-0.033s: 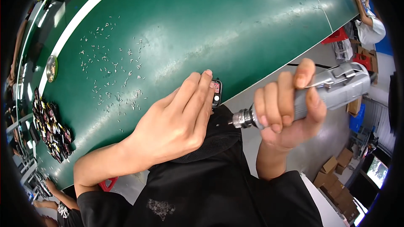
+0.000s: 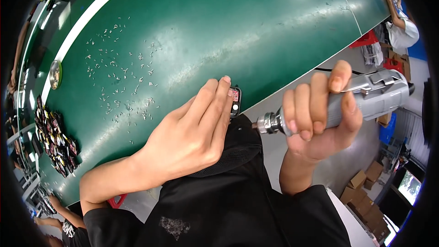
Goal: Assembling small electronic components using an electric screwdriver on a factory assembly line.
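A grey electric screwdriver (image 2: pixel 375 100) is gripped in my right hand (image 2: pixel 320 114), over the floor beyond the table's edge. Its metal tip points left toward my left hand (image 2: pixel 192 132) and touches nothing. Fingers together, my left hand is closed over a small black-rimmed electronic device (image 2: pixel 235 101) at the near edge of the green table. A red circuit part and a round white spot show on the device; the rest lies hidden under the fingers. Many tiny metal screws or pins (image 2: pixel 130 71) are scattered on the table to the left.
A pile of small black parts (image 2: pixel 56 139) lies at the table's left, near a round yellowish dish (image 2: pixel 55 74). One co-worker (image 2: pixel 402 29) sits far right, another (image 2: pixel 68 222) lower left. Cardboard boxes (image 2: pixel 366 196) stand on the floor at right.
My right hand has moved a little to the right with the screwdriver, so its tip is farther from the device. My left hand and the device have stayed in place.
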Action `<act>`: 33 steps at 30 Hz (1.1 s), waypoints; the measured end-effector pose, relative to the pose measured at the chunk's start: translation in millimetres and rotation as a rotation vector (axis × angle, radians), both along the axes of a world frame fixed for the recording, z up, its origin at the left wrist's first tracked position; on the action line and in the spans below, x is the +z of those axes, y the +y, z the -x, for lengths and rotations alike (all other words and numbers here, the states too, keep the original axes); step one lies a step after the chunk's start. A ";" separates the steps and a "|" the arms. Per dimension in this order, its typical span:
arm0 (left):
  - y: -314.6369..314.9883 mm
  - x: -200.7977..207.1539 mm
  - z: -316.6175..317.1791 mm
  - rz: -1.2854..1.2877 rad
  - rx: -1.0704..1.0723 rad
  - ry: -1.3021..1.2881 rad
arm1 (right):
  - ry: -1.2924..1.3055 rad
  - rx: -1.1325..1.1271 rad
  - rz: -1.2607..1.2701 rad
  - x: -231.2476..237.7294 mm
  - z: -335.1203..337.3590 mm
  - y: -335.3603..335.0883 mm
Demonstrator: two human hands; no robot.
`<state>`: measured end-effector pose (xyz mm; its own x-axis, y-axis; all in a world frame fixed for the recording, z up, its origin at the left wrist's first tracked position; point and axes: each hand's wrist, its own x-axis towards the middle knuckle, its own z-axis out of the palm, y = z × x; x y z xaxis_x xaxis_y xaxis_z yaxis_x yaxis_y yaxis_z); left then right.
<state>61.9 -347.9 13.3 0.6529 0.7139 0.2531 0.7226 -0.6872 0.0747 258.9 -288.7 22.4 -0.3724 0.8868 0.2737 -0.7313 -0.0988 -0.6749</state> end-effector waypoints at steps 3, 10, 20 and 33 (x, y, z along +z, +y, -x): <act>-2.7 -3.3 -0.7 -0.030 0.012 0.030 | -0.077 -0.013 -0.102 7.6 -1.7 14.7; -2.4 -6.6 -4.0 -0.014 0.029 -0.029 | -0.078 -0.045 -0.107 -3.1 9.6 28.5; -2.5 -10.2 -3.1 -0.041 0.022 -0.053 | -0.189 -0.024 -0.111 -4.0 13.7 31.6; -1.0 -16.1 -1.2 -0.103 0.014 -0.138 | -0.309 0.127 -0.251 5.8 31.5 34.8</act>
<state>63.0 -348.9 -2.8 0.5971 0.6882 0.4122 0.7196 -0.6865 0.1038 227.4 -253.9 28.2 -0.5732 0.7481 0.3342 -0.4835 0.0205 -0.8751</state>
